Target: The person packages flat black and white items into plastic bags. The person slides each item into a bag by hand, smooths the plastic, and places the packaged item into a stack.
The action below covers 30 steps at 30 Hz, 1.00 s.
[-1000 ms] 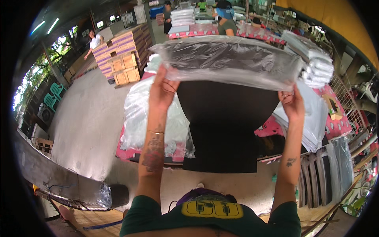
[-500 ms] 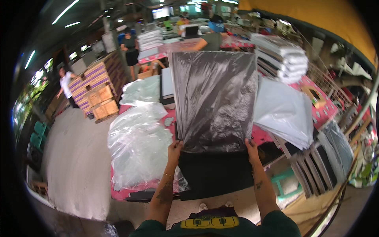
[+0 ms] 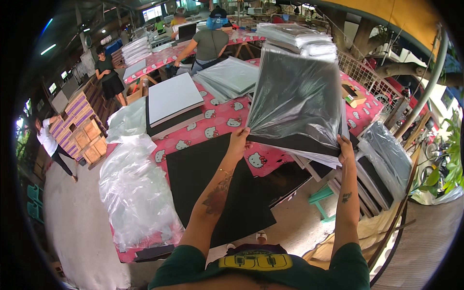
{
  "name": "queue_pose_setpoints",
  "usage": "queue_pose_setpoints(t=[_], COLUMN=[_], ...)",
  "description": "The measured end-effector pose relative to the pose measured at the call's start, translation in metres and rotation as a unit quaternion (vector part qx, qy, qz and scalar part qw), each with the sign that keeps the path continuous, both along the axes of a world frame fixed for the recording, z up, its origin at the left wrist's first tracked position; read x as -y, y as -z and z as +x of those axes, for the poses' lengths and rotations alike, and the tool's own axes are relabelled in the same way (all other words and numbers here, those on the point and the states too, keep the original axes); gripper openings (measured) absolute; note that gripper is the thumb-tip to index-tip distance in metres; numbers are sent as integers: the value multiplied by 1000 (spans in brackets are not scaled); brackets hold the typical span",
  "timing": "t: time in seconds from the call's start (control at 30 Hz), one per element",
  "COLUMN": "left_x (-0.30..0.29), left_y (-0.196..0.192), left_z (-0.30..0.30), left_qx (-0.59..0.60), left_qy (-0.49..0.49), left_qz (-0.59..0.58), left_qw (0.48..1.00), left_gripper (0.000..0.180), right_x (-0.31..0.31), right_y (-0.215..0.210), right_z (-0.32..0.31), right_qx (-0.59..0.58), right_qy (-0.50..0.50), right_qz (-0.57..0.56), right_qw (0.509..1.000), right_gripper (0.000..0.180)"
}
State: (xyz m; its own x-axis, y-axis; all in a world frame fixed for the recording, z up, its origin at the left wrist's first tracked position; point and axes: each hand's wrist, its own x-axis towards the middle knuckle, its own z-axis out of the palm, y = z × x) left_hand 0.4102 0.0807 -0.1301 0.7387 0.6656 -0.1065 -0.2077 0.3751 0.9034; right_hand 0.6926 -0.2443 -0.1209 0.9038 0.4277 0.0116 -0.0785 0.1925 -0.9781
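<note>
My left hand (image 3: 238,140) pinches the near left corner of a black board in a clear plastic bag (image 3: 297,94). My right hand (image 3: 345,149) grips its near right corner, with the plastic creased between both hands. The bagged board tilts, its far end higher in view, above a pile of pale boards (image 3: 316,158) whose edges show beneath; whether it touches them I cannot tell. A bare black sheet (image 3: 203,176) lies on the pink patterned table (image 3: 211,131), partly hidden by my left forearm. Loose clear plastic bags (image 3: 137,188) are heaped on the left.
White boards (image 3: 174,96) and bagged pale sheets (image 3: 232,77) lie farther back on the table. Wrapped stacks (image 3: 299,38) stand at the far right. More boards (image 3: 374,183) lean by a green stool (image 3: 323,197). Several people work beyond, one in a blue cap (image 3: 210,41).
Both hands have carried the bagged board rightward, off the black sheet and over the pale pile. The black sheet and white boards now show more fully. The view has turned.
</note>
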Motion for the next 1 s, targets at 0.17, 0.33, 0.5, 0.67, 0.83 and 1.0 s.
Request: queue_pose_setpoints(t=[0.17,0.33,0.5,0.67,0.83,1.0], left_x=[2,27,24,9,40,46], left_y=[15,9,25,37,30,-1], left_z=[35,41,45,47,32,-83], left_qx=[-31,75,-62,-67,-143,-181], left_qy=[-52,-54,-167,-199,-244,-244], left_qz=[1,24,493,545,581,580], left_qw=[998,995,852,812,764,756], left_gripper=[23,26,22,11,24,32], right_x=[9,42,44,35,-35,-79], right_y=[-1,0,12,26,-21,36], right_z=[-1,-27,-34,-46,-124,-98], right_qx=[118,463,431,384,624,633], right_qy=[9,32,63,104,122,10], right_qz=[-117,-360,-419,-395,-388,-443], right_qw=[986,809,797,828,667,635], right_gripper=[75,72,47,37,53,47])
